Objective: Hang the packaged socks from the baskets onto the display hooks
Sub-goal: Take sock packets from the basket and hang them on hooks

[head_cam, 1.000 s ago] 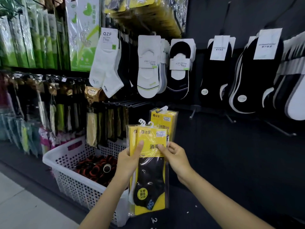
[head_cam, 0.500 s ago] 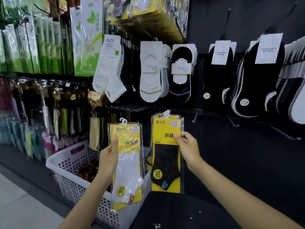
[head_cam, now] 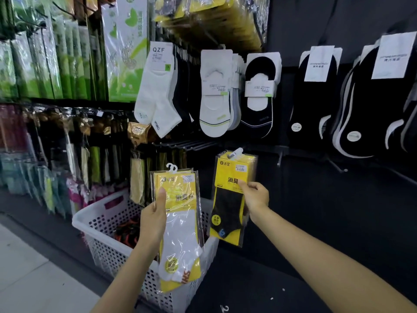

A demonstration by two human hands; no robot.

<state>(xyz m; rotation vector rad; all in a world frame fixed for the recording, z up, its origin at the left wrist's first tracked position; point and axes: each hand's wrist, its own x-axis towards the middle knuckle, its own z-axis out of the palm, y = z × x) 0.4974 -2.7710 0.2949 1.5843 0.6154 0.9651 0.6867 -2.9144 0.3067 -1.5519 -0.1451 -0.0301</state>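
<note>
**Two sock packs in hand, below the bare hooks**

Item 1: white sock pack (head_cam: 180, 233). Held by the left hand (head_cam: 155, 213), with the thumb laid up the yellow card front and the fingers behind. It hangs above the white basket (head_cam: 99, 208) at the foot of the display.

Item 2: black sock pack (head_cam: 228, 213). The right hand (head_cam: 256, 199) pinches it at the right edge of the yellow card. It is upright, just below the bare hooks (head_cam: 187, 144), and not yet on one. The edges suggest more than one pack in the grip, though the count cannot be told.

Handling, as judged: light and flat. The clear film sleeve is probably slick and crinkly. The lower half is soft and will flop, while the card header is the stiffest part.

Where to hold: at the header, close under the white plastic hanger (head_cam: 235, 152), so the loop stays steady as it meets the hook tip. The hanger looks thin and may twist if forced.
</note>
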